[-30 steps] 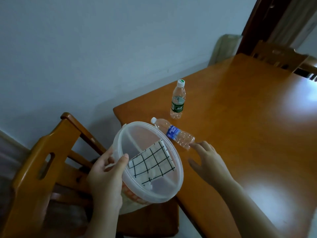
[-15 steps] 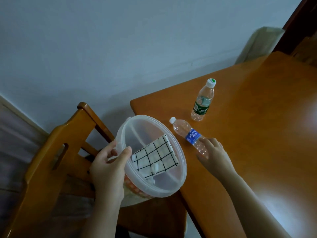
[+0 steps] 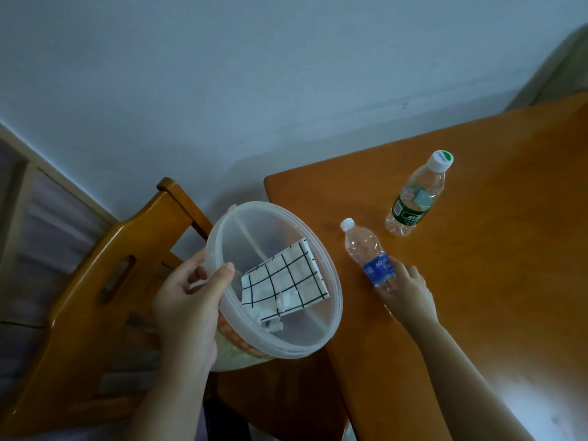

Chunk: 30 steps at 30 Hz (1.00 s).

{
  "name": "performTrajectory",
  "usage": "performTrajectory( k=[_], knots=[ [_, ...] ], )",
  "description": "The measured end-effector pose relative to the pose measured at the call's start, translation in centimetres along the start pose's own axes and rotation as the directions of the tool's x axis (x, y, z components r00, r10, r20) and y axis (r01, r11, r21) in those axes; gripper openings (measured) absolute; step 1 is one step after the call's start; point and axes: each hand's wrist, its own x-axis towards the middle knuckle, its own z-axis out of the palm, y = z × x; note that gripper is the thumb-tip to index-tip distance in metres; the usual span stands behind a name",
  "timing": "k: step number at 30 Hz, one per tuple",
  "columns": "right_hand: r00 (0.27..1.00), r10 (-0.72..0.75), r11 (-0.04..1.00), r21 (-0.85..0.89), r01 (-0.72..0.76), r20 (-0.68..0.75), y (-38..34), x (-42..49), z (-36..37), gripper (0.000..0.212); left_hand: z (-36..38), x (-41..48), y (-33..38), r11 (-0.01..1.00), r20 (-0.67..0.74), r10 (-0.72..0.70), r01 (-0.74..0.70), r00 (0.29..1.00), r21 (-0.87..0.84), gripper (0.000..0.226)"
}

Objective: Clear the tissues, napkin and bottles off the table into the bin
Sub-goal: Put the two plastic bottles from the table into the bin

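Bin [image 3: 248, 237] of clear plastic is tilting beside the table [image 3: 477, 297] edge, left hand [image 3: 187, 307] gripping its rim, thumb inside; checked napkin [image 3: 286, 278] is lying within. Right hand [image 3: 409, 294], arm outstretched, is curling around the lying blue-labelled bottle [image 3: 366, 253]; green-labelled bottle [image 3: 413, 202] is standing nearby.

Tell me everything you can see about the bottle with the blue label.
The blue-label bottle is clear plastic with ribbed walls and a white cap on, and it looks empty. It lies on its side on the wooden table near the corner, with the cap toward the wall. The right hand covers its base end, and the fingers reach onto the label. Whether they grip it isn't clear.
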Motion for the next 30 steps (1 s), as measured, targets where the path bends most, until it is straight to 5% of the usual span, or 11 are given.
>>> performTrajectory(
  k=[9, 17, 22, 30],
  knots=[
    [0.999, 0.038, 0.979, 0.201, -0.032, -0.029, 0.6, -1.3, -0.1, 0.069, 0.2, -0.6, 0.1, 1.000, 0.018, -0.029, 0.029, 0.999, 0.004, 0.025],
    [0.970, -0.065, 0.915, 0.375, 0.151, -0.233, -2.4, -4.7, -5.1, 0.071, 0.2, -0.8, 0.7, 0.999, 0.118, -0.026, 0.023, 0.993, 0.023, 0.020],
    [0.949, -0.229, 0.923, 0.263, 0.283, -0.216, -4.7, -7.2, -8.6, 0.073, 0.3, -0.4, 1.7, 1.000, 0.167, -0.019, 0.020, 0.986, -0.003, 0.030],
    [0.917, -0.397, 0.915, -0.060, 0.398, 0.029, -7.6, -7.7, -9.7, 0.074, 0.5, -0.6, 2.5, 0.999, 0.276, 0.028, -0.021, 0.961, -0.026, 0.031]
  ],
)
